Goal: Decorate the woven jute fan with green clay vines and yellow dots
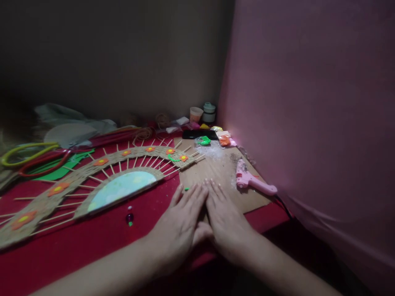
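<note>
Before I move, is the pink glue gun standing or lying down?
Lying down: the pink glue gun has its handle stretched toward the right edge of the brown board.

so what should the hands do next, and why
Perhaps part the left hand and right hand slightly to check underneath: they lie flat, close together at the fingertips over the brown board, hiding what is below, and a small green scrap sits by the left fingers.
</note>
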Motion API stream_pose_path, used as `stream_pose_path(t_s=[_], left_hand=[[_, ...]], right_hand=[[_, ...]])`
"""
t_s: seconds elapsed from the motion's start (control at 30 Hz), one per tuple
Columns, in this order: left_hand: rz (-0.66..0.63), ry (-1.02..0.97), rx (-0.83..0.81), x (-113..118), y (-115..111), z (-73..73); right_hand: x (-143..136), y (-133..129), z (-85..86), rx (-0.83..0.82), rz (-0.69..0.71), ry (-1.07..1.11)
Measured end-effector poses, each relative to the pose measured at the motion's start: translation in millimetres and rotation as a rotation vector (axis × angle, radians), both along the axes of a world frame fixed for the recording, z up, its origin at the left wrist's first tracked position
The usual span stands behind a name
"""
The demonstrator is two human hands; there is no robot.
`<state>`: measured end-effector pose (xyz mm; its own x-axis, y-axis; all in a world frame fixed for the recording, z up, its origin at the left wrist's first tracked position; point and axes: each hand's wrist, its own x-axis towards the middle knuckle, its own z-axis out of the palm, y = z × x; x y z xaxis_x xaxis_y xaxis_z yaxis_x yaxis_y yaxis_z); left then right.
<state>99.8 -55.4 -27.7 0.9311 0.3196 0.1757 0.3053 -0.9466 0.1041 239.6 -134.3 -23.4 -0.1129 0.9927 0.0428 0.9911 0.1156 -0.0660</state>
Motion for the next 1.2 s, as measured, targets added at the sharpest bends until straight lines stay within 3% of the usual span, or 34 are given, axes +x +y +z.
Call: stream_pose_path(t_s=[0.1,0.33,0.53,0.73,0.9,1.1,1.2], left_hand=[[-0.031,0.015,0.019,-1,0,0.2],[0.183,-0.147,0.009,-5,34,-1.9],[0.104,-0.226,-0.034,-9,28,-1.5],[0.079,-0.078,-0.111,1,22,3.9],[0.07,-0.029,-0.016,-9,7,-1.4],[0.15,0.014,-0.002,1,18,0.3],[0.125,0.002,0.039,-2,13,-0.7]], right_hand=[[1,-2,-2.3,0.035,-0.003,0.034],[16,19,8.8,0.131,-0.17,0.059],[8,16,10.8,0.112,-0.103,0.115],[1,22,13.1,-0.006,-0.019,0.121],[-4,8,5.0,-0.04,0.031,0.114],[2,22,12.6,-0.039,-0.018,0.043],[1,18,13.3,-0.031,0.005,0.049]])
